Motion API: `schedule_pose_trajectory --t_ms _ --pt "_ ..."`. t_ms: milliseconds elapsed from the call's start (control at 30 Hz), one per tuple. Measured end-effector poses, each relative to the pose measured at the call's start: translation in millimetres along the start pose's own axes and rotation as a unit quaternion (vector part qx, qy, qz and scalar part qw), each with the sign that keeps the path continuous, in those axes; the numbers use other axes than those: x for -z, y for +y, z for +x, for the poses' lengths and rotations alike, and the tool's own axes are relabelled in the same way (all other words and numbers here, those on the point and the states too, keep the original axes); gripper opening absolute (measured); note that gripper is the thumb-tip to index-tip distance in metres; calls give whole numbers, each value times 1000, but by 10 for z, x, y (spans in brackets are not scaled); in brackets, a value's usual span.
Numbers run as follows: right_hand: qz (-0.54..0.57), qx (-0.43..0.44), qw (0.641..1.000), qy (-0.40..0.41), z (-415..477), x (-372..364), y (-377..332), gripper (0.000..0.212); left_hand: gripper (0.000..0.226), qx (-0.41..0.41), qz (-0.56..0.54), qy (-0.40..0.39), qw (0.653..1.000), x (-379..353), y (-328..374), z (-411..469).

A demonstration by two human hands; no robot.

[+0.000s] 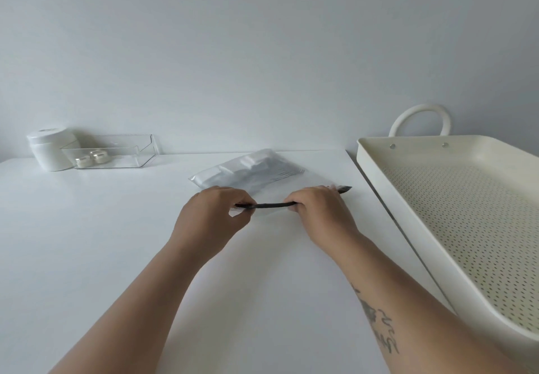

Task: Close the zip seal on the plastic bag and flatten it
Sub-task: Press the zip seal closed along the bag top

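A clear plastic bag (pixel 253 173) with pale and grey contents lies on the white table (pixel 87 242), its far end bulging. Along its near edge runs a black zip seal (pixel 272 205). My left hand (pixel 213 213) pinches the left end of the seal. My right hand (pixel 318 210) pinches the seal further right, and the black strip's tip sticks out past it at the right. The short stretch of seal between my hands bows slightly and is raised a little off the table.
A cream perforated tray (pixel 455 216) with a loop handle sits at the right, beyond the table's right edge. At the back left stand a white jar (pixel 51 150) and a clear plastic box (pixel 116 152) holding two small pale objects.
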State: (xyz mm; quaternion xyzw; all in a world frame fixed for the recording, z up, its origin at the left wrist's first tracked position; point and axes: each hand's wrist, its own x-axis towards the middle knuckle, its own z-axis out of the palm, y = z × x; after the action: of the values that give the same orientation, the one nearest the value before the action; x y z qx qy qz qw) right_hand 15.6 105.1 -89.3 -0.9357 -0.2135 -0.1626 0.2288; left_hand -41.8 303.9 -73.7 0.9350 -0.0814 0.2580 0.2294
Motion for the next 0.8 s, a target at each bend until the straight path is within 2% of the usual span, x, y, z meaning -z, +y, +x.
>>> schedule_pose_trajectory --t_ms 133,233,267,433,533,600,733,800 --pt "55 -21 998 -1 -18 39 136 34 15 -42 -43 -46 997 13 -64 10" --pt "114 -23 993 -16 -18 32 142 40 55 -41 4 -107 993 4 -156 -12" --pt "133 -25 990 -23 -11 28 152 41 60 -31 17 -108 993 -3 -185 -19" --pt "209 6 977 -49 2 3 190 39 47 3 41 -57 998 -61 -253 -9" --pt "181 15 983 -39 8 -2 253 34 22 44 56 -59 996 -67 -267 -14" --pt "130 -7 991 -28 5 -2 317 34 12 43 69 -69 994 -67 -241 -11" --pt "39 -83 996 -14 0 24 320 52 18 24 78 -102 991 -78 -118 -18" --pt "60 -90 993 57 23 91 223 54 22 14 75 -121 990 -87 -62 -34"
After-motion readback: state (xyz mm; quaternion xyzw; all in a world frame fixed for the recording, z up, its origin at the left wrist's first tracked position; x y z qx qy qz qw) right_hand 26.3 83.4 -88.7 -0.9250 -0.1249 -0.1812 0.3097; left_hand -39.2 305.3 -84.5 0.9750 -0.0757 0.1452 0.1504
